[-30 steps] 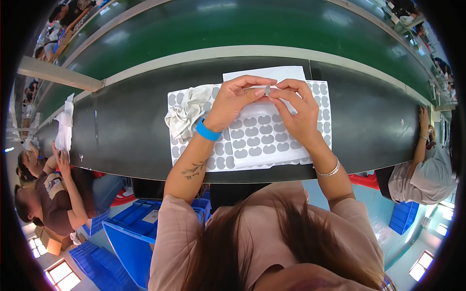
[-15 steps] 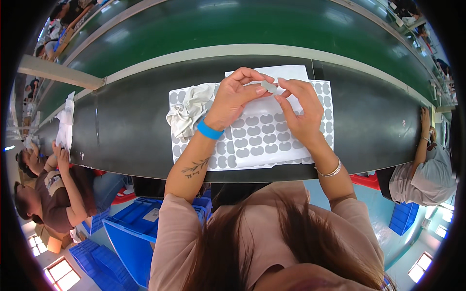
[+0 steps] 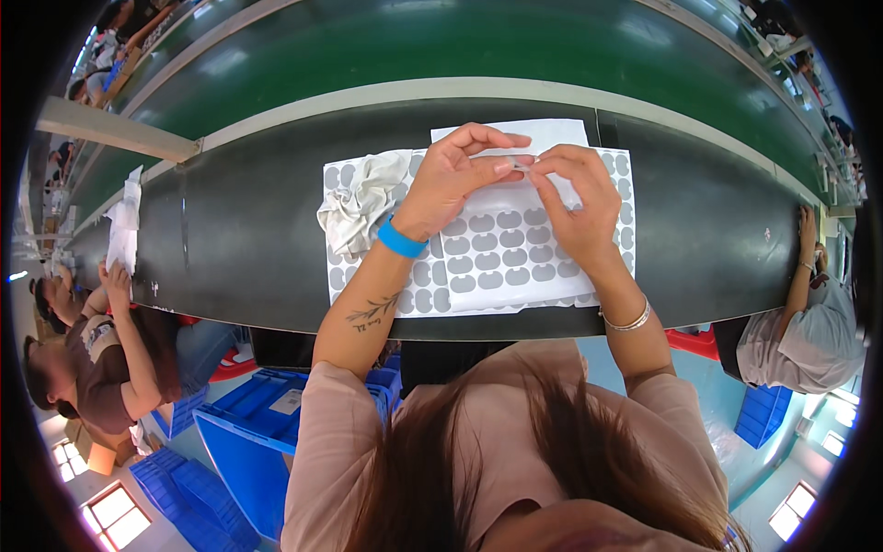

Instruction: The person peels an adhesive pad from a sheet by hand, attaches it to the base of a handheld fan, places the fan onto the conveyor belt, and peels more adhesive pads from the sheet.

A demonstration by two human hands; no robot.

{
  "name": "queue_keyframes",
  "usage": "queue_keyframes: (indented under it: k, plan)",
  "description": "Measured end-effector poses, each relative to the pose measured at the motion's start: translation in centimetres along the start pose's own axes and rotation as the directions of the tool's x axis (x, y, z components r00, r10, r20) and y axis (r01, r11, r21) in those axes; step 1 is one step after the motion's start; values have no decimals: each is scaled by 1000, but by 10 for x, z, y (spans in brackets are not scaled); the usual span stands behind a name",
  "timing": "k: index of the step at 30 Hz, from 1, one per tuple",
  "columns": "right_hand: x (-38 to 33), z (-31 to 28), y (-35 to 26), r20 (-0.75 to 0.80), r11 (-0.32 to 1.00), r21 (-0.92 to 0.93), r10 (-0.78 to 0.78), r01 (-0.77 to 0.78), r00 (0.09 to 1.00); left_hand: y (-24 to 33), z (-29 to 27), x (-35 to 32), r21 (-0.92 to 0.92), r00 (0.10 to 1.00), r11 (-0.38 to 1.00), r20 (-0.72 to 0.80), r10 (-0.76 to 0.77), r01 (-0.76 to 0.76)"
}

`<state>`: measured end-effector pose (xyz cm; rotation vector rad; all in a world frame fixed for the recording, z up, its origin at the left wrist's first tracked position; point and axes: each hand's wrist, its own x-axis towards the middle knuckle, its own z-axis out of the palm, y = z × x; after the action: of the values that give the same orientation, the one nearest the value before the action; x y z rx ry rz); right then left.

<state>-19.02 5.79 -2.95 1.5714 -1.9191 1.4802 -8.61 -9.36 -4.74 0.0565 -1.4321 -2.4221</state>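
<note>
My left hand (image 3: 446,179), with a blue band at the wrist, pinches a small grey oval sticker (image 3: 521,165) between thumb and fingers. From the other side, the thumb and fingertips of my right hand (image 3: 581,189) are closed at the sticker's edge. It is turned nearly edge-on, so little of its face shows. Below both hands lies a white sheet (image 3: 515,293) printed with rows of grey oval stickers, on top of a larger similar sheet (image 3: 622,235). A crumpled whitish cloth (image 3: 363,202) rests on the left part of the sheets.
The sheets lie on a black conveyor belt (image 3: 248,230) with a pale rail (image 3: 441,89) along its far side. A green belt (image 3: 460,46) runs beyond. Co-workers sit at left and right. Blue crates (image 3: 248,423) stand below on the left; white paper (image 3: 122,225) lies at far left.
The grey sticker has turned from showing its face to nearly edge-on. My right fingertips have closed in on it from a small distance.
</note>
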Motion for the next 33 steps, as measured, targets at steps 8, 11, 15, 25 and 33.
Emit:
queue_keyframes:
  k: [8, 11, 15, 25, 33]
  plan:
    - [-3, -4, 21, 32, 773, 471, 467, -426, 884, 6, 1, 0, -76, 998, 995, 6, -57, 58]
    - [-4, -2, 20, 148, 720, 479, 497, -501, 855, 5, 0, 0, -82, 998, 995, 22, -57, 59]
    - [-1, -2, 11, 199, 692, 483, 510, -536, 837, 4, -2, 0, -102, 997, 993, 42, -58, 62]
    - [-1, -5, 12, 266, 905, 87, 381, -416, 885, 7, -5, 0, -5, 987, 993, 110, -119, 121]
    - [-3, -6, 13, 246, 932, 19, 345, -361, 906, 8, 0, -2, 132, 975, 987, 194, -112, 88]
